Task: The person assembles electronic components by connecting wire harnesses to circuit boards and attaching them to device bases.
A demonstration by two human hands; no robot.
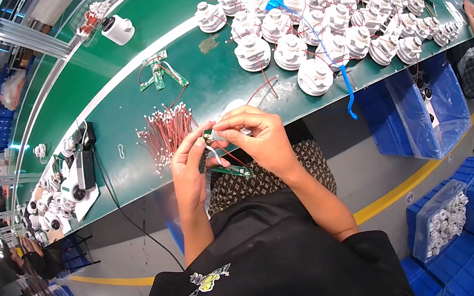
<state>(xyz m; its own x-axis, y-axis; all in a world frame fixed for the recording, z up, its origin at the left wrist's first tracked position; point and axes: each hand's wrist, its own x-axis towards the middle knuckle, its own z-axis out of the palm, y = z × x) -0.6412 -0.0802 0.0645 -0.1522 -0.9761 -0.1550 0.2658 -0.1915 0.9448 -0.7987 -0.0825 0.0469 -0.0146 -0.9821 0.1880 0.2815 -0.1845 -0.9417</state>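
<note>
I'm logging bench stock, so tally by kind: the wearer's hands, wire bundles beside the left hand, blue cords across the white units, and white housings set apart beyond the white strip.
Bare left hand and bare right hand: 2
Bundle of thin red wires with white tips: 1
Bright blue cord: 1
Rounded white housing with a dark end: 1
Total: 5

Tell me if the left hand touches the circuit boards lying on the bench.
Apart. In the head view, green benchtop shows between left hand and those circuit boards.
</note>
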